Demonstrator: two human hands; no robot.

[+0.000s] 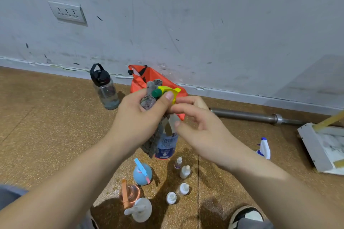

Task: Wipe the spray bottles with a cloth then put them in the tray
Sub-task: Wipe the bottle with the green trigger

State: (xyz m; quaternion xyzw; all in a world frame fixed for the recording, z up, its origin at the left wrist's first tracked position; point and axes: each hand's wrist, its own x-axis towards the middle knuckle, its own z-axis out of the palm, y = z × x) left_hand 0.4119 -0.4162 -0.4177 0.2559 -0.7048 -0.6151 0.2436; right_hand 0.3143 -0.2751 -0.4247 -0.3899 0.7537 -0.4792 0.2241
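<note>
Head view, left fingers (pixel 167 99) pressing cloth (pixel 149 100) on spray bottle (pixel 166 147) top

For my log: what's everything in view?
held spray bottle: 1, yellow head, centre
cloth: 1, grey, left hand
round bottle: 1, blue, floor
clear bottle: 1, pinkish, floor
pump bottle: 1, white, nearest
sprayer: 1, white, right
small bottles: 4, whitish, floor
tray: 1, white, right
water bottle: 1, clear, by wall
bag: 1, orange, by wall
bar: 1, grey, by wall
socket: 1, white, wall
shoe: 1, black-white, bottom
left hand: grips cloth
right hand: pinches that bottle
</note>
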